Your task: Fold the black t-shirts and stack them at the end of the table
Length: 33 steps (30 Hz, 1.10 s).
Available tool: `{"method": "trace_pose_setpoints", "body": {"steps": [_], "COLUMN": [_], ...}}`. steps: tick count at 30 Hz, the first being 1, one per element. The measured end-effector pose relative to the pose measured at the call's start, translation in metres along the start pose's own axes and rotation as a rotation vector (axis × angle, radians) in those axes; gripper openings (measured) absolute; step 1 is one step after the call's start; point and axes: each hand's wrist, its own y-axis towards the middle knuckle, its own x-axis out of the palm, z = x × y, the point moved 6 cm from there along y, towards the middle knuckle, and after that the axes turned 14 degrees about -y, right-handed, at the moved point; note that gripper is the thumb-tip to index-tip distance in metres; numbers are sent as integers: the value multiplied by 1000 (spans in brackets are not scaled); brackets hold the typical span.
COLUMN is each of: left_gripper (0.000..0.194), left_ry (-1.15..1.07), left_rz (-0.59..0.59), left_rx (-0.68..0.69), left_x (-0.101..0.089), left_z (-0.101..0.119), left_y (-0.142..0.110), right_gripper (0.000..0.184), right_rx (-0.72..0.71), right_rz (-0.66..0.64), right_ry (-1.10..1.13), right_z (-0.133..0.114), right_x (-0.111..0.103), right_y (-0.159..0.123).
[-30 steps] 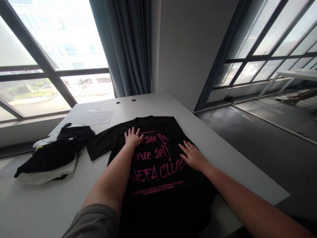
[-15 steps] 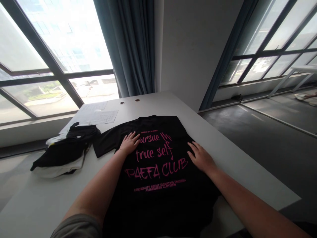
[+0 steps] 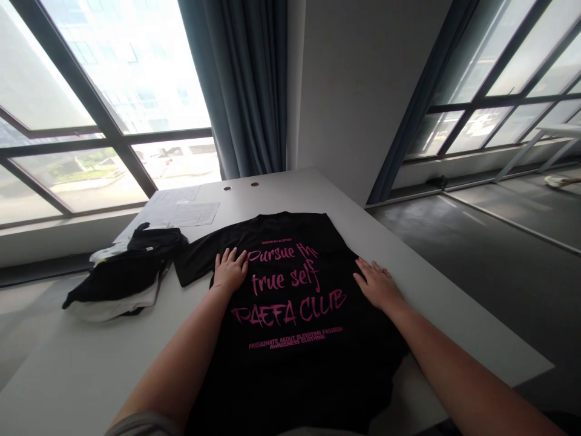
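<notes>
A black T-shirt (image 3: 290, 375) with pink lettering lies spread on the white table (image 3: 458, 327), its collar end away from me. My left hand (image 3: 230, 269) rests flat on the shirt's left side, fingers spread, close to where the left sleeve begins. At the shirt's right edge lies my right hand (image 3: 377, 283), fingers stretched out, partly over the fabric and partly over the tabletop. Neither hand grips the cloth. The left sleeve reaches out to the side; on the right no sleeve shows, and whether it is folded under is hidden.
A pile of black and white clothes (image 3: 122, 278) sits at the table's left edge. Printed paper sheets (image 3: 196, 213) lie at the far left, near two round cable holes (image 3: 227, 188). Behind stand a blue curtain (image 3: 247, 91) and a grey pillar (image 3: 345, 91).
My left hand has slid left, off the lettering. My right hand has moved slightly right, to the shirt's edge. The shirt lies much as before, and the view has shifted a little.
</notes>
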Motion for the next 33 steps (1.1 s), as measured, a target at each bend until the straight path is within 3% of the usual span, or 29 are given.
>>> {"method": "trace_pose_setpoints", "body": {"steps": [5, 14, 19, 26, 29, 33], "left_gripper": [62, 63, 61, 59, 58, 58], "left_ry": [-5, -36, -75, -95, -110, -146], "left_rz": [-80, -173, -182, -161, -163, -138], "left_rx": [-39, 157, 189, 186, 188, 220], "left_x": [5, 0, -4, -8, -7, -8], "left_z": [-2, -16, -21, -20, -21, -21], "left_y": [-21, -67, -86, -83, -84, -84], "right_gripper": [63, 58, 54, 52, 53, 49], "right_rx": [2, 56, -128, -222, -186, -165], "right_rz": [23, 31, 87, -33, 29, 226], "right_ry": [-10, 1, 75, 16, 13, 97], "right_z": [7, 24, 22, 10, 11, 19], "right_x": [5, 7, -5, -4, 0, -5], "right_y": [5, 4, 21, 60, 60, 55]}}
